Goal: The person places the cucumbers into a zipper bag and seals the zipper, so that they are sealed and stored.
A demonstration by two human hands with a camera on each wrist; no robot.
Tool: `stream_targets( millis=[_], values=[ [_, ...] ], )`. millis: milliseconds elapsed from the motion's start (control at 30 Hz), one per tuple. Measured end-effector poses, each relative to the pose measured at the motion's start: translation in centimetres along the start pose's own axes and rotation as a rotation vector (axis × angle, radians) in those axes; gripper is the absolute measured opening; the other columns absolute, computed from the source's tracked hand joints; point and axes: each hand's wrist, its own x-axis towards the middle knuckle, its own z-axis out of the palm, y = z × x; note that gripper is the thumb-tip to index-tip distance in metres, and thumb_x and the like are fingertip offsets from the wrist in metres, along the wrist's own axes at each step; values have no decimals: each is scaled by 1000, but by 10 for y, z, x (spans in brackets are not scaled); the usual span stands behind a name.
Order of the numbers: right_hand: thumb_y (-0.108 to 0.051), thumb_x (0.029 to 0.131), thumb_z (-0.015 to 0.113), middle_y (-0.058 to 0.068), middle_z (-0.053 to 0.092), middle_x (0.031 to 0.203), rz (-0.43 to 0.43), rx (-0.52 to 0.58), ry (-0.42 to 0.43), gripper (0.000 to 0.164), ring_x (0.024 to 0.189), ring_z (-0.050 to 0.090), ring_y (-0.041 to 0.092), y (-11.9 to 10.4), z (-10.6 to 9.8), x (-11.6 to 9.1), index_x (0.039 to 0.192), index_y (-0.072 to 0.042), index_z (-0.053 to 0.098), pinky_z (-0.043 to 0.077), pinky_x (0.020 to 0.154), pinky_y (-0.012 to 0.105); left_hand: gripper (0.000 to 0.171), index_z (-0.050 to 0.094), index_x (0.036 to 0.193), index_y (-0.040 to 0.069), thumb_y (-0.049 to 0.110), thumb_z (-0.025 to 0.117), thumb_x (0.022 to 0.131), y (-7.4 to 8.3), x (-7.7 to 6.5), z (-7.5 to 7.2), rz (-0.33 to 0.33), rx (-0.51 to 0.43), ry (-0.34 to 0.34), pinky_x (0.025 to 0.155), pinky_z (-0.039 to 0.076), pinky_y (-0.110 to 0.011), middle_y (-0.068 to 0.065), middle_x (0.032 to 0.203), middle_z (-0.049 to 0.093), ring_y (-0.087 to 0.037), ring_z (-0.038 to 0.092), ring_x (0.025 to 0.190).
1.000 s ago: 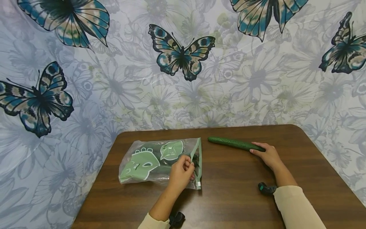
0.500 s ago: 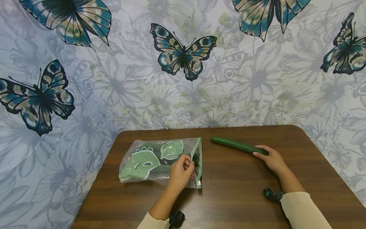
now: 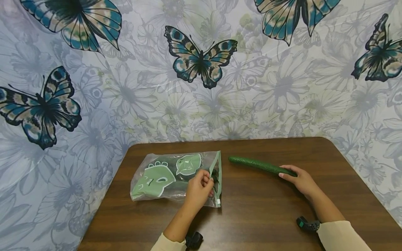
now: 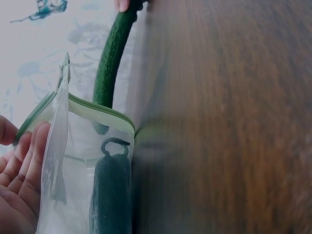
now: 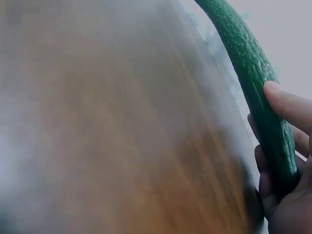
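Note:
A clear zip bag (image 3: 176, 188) with green cartoon prints lies on the left half of the table, its green-edged mouth facing right. My left hand (image 3: 198, 190) pinches the upper lip of that mouth and lifts it, so the bag gapes. Inside, a dark green cucumber (image 4: 113, 195) with a curled stem shows through the plastic in the left wrist view. My right hand (image 3: 301, 179) grips the right end of another long cucumber (image 3: 254, 164). The far tip of this one points left, a little apart from the bag's mouth in the head view.
Everything rests on or above a brown wooden table (image 3: 251, 223). Behind its far edge hangs a cloth (image 3: 132, 94) printed with butterflies and flowers. A white zip slider (image 3: 218, 201) sits at the near corner of the bag's mouth.
The right hand first drew the cucumber slightly to the right, then lowered it toward me, its tip swinging back left. My left hand and the bag have stayed in place.

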Motion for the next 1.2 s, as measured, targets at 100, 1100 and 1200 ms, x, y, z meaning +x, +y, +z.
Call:
stream_targets(
  millis=[100, 1100, 1200],
  values=[
    [-51, 94, 66, 30, 30, 160, -7, 12, -19, 66, 146, 21, 59, -3, 1, -8, 146, -13, 50, 26, 107, 82, 8, 59, 99, 3, 5, 65, 94, 0, 0, 0, 4, 12, -2, 48, 62, -36, -11, 75, 64, -25, 67, 53],
    [-42, 95, 68, 16, 57, 145, -160, 61, -96, 46, 136, 49, 44, -42, 55, -26, 134, -19, 63, 46, 107, 64, 6, 57, 96, 6, 4, 63, 94, 1, 0, 0, 16, 60, -18, 47, 61, -33, -9, 75, 63, -17, 65, 51],
    [-43, 94, 69, 16, 55, 147, -169, 51, -101, 46, 140, 44, 47, -44, 61, -25, 134, -20, 63, 41, 109, 69, 6, 57, 96, 5, 4, 63, 94, 1, 0, 0, 17, 56, -20, 47, 61, -31, -9, 75, 63, -17, 65, 51]
  ],
)
